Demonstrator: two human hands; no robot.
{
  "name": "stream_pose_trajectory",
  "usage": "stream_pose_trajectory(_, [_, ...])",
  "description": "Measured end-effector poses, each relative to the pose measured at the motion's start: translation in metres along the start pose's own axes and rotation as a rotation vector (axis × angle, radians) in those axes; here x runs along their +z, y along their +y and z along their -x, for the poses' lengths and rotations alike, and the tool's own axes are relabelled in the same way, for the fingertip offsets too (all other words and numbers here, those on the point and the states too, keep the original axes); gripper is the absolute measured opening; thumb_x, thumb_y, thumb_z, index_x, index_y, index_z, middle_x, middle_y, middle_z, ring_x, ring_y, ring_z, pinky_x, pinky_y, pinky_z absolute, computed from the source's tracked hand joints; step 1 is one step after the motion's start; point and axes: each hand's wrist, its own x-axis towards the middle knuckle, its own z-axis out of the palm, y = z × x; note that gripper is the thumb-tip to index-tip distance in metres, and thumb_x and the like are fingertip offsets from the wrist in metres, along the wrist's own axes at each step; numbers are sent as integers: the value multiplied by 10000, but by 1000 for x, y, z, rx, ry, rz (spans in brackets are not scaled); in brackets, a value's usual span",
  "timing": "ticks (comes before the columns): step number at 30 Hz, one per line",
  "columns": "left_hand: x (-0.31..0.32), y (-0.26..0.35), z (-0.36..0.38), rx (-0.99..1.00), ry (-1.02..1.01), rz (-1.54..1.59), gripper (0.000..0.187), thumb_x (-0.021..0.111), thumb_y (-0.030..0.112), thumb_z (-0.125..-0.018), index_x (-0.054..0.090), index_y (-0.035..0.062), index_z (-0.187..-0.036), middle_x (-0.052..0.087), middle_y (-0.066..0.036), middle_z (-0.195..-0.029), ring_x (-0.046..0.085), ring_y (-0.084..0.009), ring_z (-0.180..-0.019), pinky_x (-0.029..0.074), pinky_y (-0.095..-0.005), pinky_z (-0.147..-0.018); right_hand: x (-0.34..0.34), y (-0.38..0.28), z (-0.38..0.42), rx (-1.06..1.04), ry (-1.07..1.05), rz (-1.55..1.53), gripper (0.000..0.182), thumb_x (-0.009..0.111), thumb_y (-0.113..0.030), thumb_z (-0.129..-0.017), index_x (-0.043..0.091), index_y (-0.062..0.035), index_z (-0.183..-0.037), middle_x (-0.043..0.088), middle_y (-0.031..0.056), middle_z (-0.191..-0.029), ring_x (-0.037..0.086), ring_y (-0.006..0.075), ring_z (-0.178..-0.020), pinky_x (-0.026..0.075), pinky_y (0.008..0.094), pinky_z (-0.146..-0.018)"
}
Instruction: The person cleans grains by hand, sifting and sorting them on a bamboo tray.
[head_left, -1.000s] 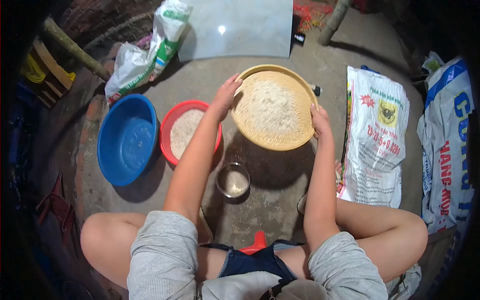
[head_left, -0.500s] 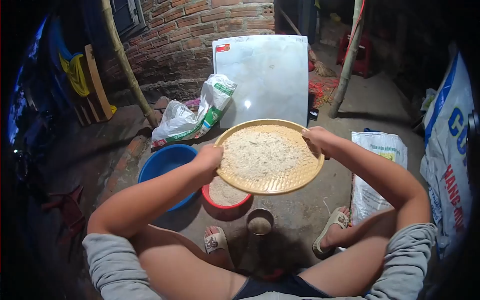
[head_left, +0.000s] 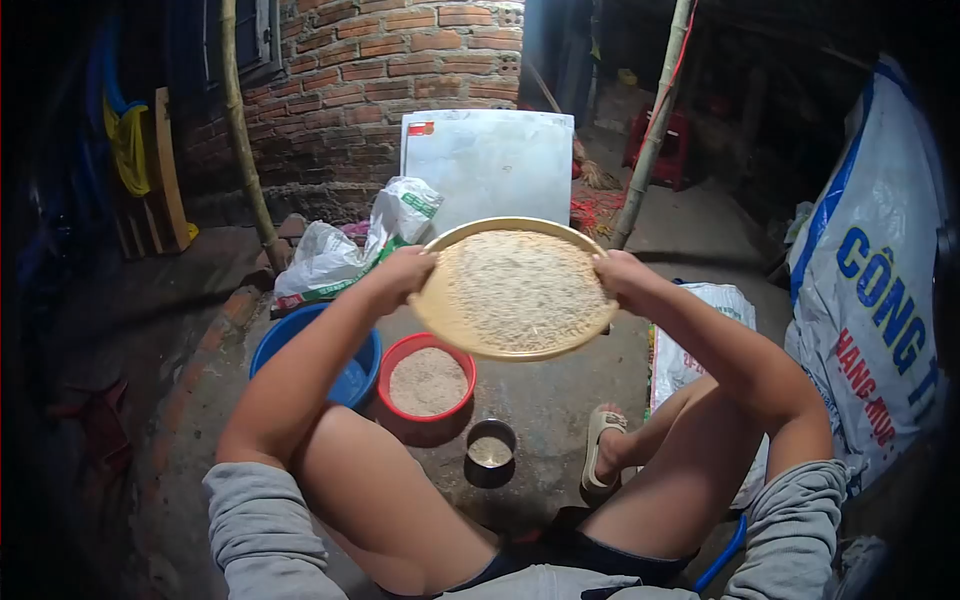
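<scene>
A round yellow tray (head_left: pixel 440 312) is held up in the air between both hands, tilted slightly, with pale grain (head_left: pixel 530 285) spread over it. My left hand (head_left: pixel 402 278) is closed on its left rim and my right hand (head_left: pixel 624 280) on its right rim. Below and left of the tray stands a red basin (head_left: pixel 392 408) holding pale, powdery grain. The blue basin (head_left: pixel 285 335) is beside it, partly hidden by my left forearm. On the ground between my legs sits a small metal bowl (head_left: pixel 490 445) with some grain in it.
A white and green sack (head_left: pixel 325 260) lies at the left, before a pale upright panel (head_left: pixel 490 165). Bamboo poles (head_left: pixel 240 130) stand left and right. Another sack (head_left: pixel 715 310) lies flat by my right leg, near a large printed sack (head_left: pixel 870 290) at the right.
The view has shifted. The grain on the tray has spread and moved toward the right, and the tray no longer covers part of the red basin.
</scene>
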Motion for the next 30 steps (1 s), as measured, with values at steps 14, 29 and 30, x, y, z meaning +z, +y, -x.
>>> stream_pose_trajectory(14, [-53, -36, -16, -91, 46, 57, 241, 419, 214, -925, 563, 32, -989, 624, -82, -835, 620, -176, -713, 502, -329, -666, 58, 4, -40, -30, -72, -21, 233, 450, -204, -892, 537, -1, -967, 576, 94, -773, 570, 187, -623, 522, 365, -545])
stream_pose_trajectory(29, [40, -21, -36, -111, 307, 107, 189, 449, 173, -885, 581, 50, -938, 613, -64, -730, 593, -148, -553, 471, -314, -455, -29, 73, -151, 46, -109, 108, 190, 452, -156, -866, 553, 5, -867, 558, 53, -706, 523, 159, -550, 424, 309, -494])
stream_pose_trajectory(30, [49, -4, -40, -116, 300, 94, 192, 447, 179, -889, 573, 49, -954, 593, -55, -706, 563, -142, -524, 447, -310, -435, -36, 68, -151, 44, -69, 44, 187, 447, -158, -873, 551, -2, -880, 552, 43, -702, 520, 152, -554, 422, 302, -500])
